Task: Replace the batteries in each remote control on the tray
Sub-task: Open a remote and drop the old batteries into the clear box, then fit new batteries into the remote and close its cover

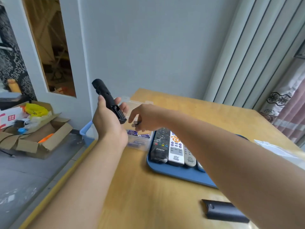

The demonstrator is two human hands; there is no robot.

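Observation:
My left hand [108,120] grips a slim black remote [107,98] raised above the table's left edge, its open battery bay [120,115] facing me. Just right of it, my right hand [145,117] pinches a small battery [135,123] over a clear plastic box of purple batteries [139,140]. A blue tray [178,173] holds several remotes: a black one [160,145], a white one with orange buttons [176,148] and a grey one [189,157]; my right forearm hides the others. The black battery cover [225,211] lies on the table near me.
The wooden table [132,187] ends at its left edge above a grey floor. An open cardboard box [38,134] of clutter sits on the floor at left. A light blue bin [86,133] stands beside the table. A clear plastic bag [279,150] lies at right.

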